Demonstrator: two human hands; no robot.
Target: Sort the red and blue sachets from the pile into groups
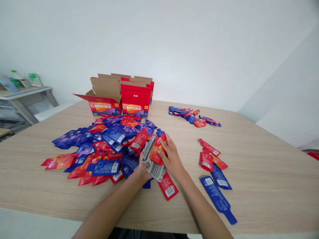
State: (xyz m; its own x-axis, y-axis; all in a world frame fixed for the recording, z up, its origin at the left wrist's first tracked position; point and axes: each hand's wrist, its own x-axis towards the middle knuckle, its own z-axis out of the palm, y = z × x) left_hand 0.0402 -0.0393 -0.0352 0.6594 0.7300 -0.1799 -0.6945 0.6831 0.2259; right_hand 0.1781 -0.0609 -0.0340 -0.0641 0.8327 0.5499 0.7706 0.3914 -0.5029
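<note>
A grey striped cloth (157,171) lies across my left hand (142,170), whose fingers are mostly hidden beneath it. My right hand (172,157) grips a red pouch (156,152) with an orange print and presses it against the cloth. Just below the cloth, another red pouch (168,190) lies with its barcode side up. To the left of my hands spreads a large heap of red and blue pouches (117,134), some touching my left hand's side.
Open red cartons (136,94) stand behind the heap, flaps up. At the back right is a smaller pile of pouches (189,114). Several loose red and blue pouches (216,194) lie to the right. A side table (25,93) with bottles stands at far left.
</note>
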